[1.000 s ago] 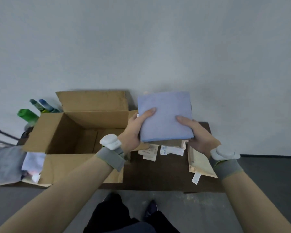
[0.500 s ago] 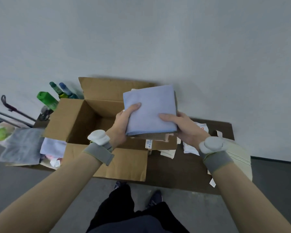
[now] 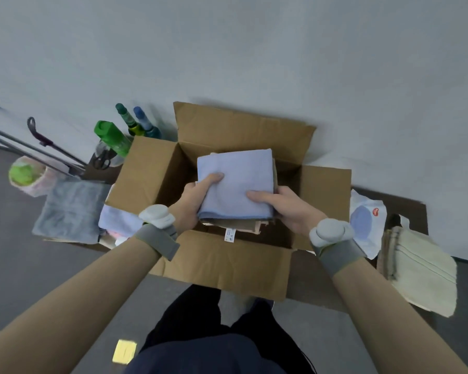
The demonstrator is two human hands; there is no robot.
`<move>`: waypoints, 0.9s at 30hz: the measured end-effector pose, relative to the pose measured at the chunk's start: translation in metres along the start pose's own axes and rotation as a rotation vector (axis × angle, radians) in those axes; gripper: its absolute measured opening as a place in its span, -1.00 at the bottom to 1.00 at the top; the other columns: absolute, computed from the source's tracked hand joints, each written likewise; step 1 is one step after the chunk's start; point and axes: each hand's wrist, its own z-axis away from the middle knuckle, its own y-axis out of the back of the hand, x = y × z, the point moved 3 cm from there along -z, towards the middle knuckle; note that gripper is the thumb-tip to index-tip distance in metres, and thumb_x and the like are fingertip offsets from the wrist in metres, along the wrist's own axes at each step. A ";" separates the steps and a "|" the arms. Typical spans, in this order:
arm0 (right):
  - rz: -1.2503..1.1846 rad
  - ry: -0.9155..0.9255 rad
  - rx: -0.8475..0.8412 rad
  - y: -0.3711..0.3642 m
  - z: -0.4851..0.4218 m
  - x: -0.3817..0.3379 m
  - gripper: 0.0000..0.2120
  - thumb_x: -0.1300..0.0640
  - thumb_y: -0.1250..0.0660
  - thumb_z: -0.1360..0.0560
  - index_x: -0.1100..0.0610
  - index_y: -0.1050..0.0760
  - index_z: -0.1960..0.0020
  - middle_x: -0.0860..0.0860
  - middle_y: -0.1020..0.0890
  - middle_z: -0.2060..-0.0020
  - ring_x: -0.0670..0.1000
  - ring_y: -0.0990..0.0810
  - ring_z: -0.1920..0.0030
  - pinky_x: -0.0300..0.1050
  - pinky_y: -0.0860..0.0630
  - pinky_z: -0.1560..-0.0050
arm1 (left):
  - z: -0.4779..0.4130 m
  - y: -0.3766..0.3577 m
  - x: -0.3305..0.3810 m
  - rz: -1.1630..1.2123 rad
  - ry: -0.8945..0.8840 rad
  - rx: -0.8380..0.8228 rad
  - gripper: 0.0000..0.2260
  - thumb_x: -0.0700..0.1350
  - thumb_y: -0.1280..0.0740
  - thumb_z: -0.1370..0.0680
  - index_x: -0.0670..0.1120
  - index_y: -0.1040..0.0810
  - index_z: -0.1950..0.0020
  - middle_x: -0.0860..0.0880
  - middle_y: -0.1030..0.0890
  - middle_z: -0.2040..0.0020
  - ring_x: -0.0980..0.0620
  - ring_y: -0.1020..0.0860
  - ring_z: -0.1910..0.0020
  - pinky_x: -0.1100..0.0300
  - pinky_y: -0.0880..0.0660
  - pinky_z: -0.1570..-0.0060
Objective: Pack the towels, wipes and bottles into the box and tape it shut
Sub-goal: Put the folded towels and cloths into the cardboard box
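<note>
Here, the left hand [image 3: 196,202] and right hand [image 3: 287,209] are pinching a stack of folded towels [image 3: 237,182] from both sides, just above the open cardboard box [image 3: 227,265]. The lower layers are sagging beneath the grip and could be slipping out, landing crumpled.

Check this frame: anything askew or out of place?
Only the cream towel, right of the box: it overhangs the dark surface's near edge and might slip. The held towel stack looks square.
</note>
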 end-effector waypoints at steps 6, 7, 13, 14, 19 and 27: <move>0.009 -0.076 0.030 -0.028 -0.031 0.017 -0.42 0.02 -0.58 -0.47 0.15 -0.49 -0.41 0.07 -0.65 -0.29 0.07 -0.62 -0.28 0.08 -0.53 -0.40 | -0.028 0.035 -0.007 -0.049 0.024 0.038 -0.14 0.21 -0.59 -0.34 -0.16 -0.34 -0.47 -0.13 -0.64 -0.23 -0.15 -0.68 -0.11 -0.08 -0.64 -0.15; 0.000 -0.091 0.042 -0.033 -0.036 0.021 -0.43 0.04 -0.58 -0.47 0.17 -0.50 -0.40 0.08 -0.65 -0.29 0.06 -0.62 -0.27 0.07 -0.53 -0.40 | -0.033 0.040 -0.009 -0.064 0.025 0.040 -0.18 0.18 -0.59 -0.38 -0.18 -0.36 -0.46 -0.14 -0.64 -0.24 -0.16 -0.68 -0.12 -0.08 -0.64 -0.16; -0.039 -0.223 0.106 -0.052 -0.064 0.046 -0.27 0.10 -0.63 -0.43 0.27 -0.41 -0.48 0.12 -0.63 -0.32 0.09 -0.64 -0.25 -0.13 -0.64 -0.05 | -0.057 0.059 -0.017 -0.164 0.039 0.046 -0.28 0.12 -0.53 -0.48 -0.24 -0.38 -0.48 -0.18 -0.61 -0.30 -0.17 -0.62 -0.22 -0.10 -0.56 -0.28; -0.033 -0.243 0.111 -0.054 -0.069 0.052 -0.23 0.08 -0.64 -0.42 0.26 -0.39 -0.50 0.12 -0.62 -0.33 0.11 -0.63 -0.27 -0.06 -0.63 -0.15 | -0.060 0.060 -0.018 -0.182 0.046 0.047 -0.29 0.12 -0.52 -0.49 -0.24 -0.38 -0.48 -0.18 -0.60 -0.32 -0.17 -0.61 -0.24 -0.09 -0.55 -0.30; 0.009 -0.305 0.142 -0.068 -0.094 0.073 -0.12 -0.01 -0.67 -0.37 0.23 -0.33 -0.53 0.11 -0.55 -0.40 0.15 -0.54 -0.37 0.01 -0.52 -0.29 | -0.075 0.065 -0.023 -0.243 0.102 0.073 -0.42 0.07 -0.40 -0.61 -0.19 -0.35 -0.52 -0.18 -0.54 -0.39 -0.19 -0.54 -0.33 -0.06 -0.49 -0.33; 0.092 -0.349 0.197 -0.096 -0.116 0.093 -0.37 0.12 -0.60 -0.47 0.33 -0.42 -0.40 0.22 -0.58 -0.37 0.24 -0.56 -0.36 0.16 -0.49 -0.43 | -0.088 0.064 -0.027 -0.475 0.054 0.179 -0.56 0.00 -0.27 -0.69 -0.15 -0.34 -0.51 -0.17 -0.49 -0.44 -0.21 -0.46 -0.40 0.02 -0.42 -0.32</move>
